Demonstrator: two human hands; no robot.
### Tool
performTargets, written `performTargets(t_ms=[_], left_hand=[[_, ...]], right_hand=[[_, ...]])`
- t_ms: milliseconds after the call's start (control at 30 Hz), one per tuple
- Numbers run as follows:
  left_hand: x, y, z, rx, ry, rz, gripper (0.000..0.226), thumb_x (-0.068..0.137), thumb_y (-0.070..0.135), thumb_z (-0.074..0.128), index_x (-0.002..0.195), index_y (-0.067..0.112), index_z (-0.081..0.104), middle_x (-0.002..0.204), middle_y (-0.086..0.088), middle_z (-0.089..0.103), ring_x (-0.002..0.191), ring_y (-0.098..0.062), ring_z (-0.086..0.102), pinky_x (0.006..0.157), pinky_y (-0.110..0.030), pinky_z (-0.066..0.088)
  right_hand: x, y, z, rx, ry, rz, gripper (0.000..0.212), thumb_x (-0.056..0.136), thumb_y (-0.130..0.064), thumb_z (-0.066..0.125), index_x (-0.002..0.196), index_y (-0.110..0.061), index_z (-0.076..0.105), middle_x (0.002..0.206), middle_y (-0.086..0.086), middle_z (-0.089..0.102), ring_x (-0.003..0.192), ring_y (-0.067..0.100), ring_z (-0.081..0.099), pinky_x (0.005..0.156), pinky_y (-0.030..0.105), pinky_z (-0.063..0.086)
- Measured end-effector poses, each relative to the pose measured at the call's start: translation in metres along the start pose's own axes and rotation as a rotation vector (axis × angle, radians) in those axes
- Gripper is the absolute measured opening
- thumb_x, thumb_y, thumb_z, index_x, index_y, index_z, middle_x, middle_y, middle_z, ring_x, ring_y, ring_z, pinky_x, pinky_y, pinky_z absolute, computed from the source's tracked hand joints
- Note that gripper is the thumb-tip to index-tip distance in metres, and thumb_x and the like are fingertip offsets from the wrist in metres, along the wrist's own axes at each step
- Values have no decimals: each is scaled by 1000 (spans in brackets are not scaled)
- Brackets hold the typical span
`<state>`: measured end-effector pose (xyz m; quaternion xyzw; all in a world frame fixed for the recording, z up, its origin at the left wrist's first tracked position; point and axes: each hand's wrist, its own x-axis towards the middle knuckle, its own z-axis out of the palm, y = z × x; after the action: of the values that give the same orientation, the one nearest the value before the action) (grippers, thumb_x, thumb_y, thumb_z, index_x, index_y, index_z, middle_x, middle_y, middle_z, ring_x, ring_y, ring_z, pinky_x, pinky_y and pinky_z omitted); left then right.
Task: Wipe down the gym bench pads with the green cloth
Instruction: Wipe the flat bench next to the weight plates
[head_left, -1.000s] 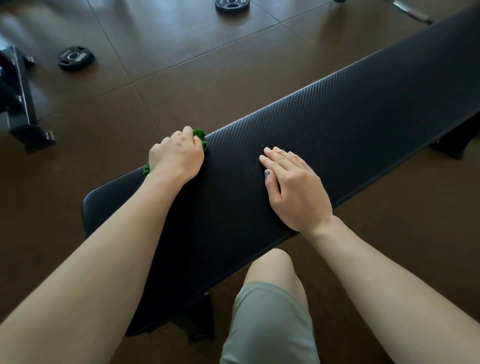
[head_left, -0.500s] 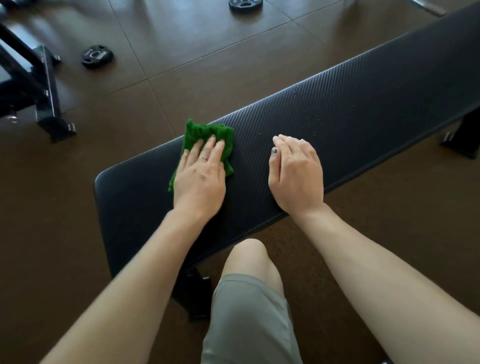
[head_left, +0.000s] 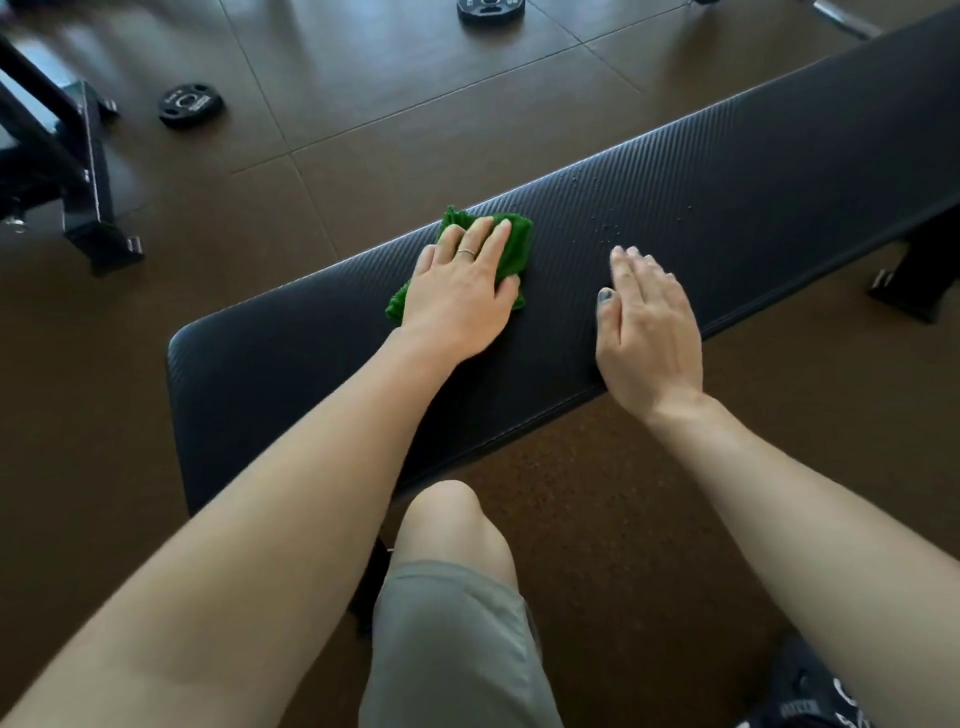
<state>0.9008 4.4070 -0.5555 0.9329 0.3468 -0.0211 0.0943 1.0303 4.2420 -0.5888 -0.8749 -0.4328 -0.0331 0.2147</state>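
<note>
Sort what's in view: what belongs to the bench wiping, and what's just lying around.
In the job:
green cloth, pressed flat under the left hand
bench pad
right hand, flat on the pad

Lying about:
two weight plates on the floor
black rack foot

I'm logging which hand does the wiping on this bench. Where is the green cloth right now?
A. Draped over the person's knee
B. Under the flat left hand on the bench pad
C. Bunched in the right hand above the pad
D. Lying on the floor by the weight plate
B: the green cloth lies under the flat left hand on the bench pad, while the right hand rests bare on the pad.
</note>
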Motion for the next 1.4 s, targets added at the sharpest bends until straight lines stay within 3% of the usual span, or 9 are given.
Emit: performTargets(t_ms=[100,300,433,567,667,867,1100,1400], left_hand=[[-16,22,5,25,30,-16,57,108,44,28,163,30,22,172,2,15,157,-29,10,126,-47,7],[-113,38,18,57,25,262,55,108,46,28,160,32,33,169,6,28,155,-27,22,126,-46,17],[-72,20,12,75,36,354,52,107,47,29,157,35,37,169,4,26,155,-26,23,126,-45,21],[-5,25,10,50,34,209,52,108,48,26,161,42,24,173,6,9,160,-23,5,129,-46,5],[8,39,11,58,-4,110,53,109,47,22,162,44,17,173,9,4,160,-23,-1,128,-54,2],[-87,52,24,95,72,246,55,107,44,23,162,37,27,171,9,21,159,-24,14,126,-54,13],[-125,49,43,234,236,314,53,108,27,44,160,30,34,167,2,32,152,-28,34,124,-54,25],[-180,20,56,373,382,51,50,110,19,49,159,19,38,165,-3,37,148,-28,43,122,-49,34]], right_hand=[[-4,-3,4,-1,-10,22,55,110,-34,25,159,-12,30,166,8,29,155,21,20,128,38,10],[-1,3,-3,42,-23,-1,56,109,-34,24,157,-9,34,163,13,34,153,25,25,127,41,16],[-4,0,-1,-51,-54,-16,58,109,-39,18,158,-13,33,167,11,26,156,24,18,128,40,10],[-4,-1,1,-43,-43,8,58,109,-40,16,158,-16,34,167,8,25,156,21,17,128,38,8],[-3,0,-1,-20,-59,6,57,109,-40,17,159,-16,33,167,8,25,157,20,15,128,36,6],[9,8,-6,51,-43,-17,58,109,-38,20,156,-9,36,164,13,32,154,24,24,127,40,16],[22,13,-1,-16,-9,-39,59,109,-39,17,154,-11,43,162,12,36,153,26,27,126,42,20],[19,19,-1,28,-16,-113,64,105,-41,12,153,-11,44,163,17,32,154,30,24,127,42,14]])
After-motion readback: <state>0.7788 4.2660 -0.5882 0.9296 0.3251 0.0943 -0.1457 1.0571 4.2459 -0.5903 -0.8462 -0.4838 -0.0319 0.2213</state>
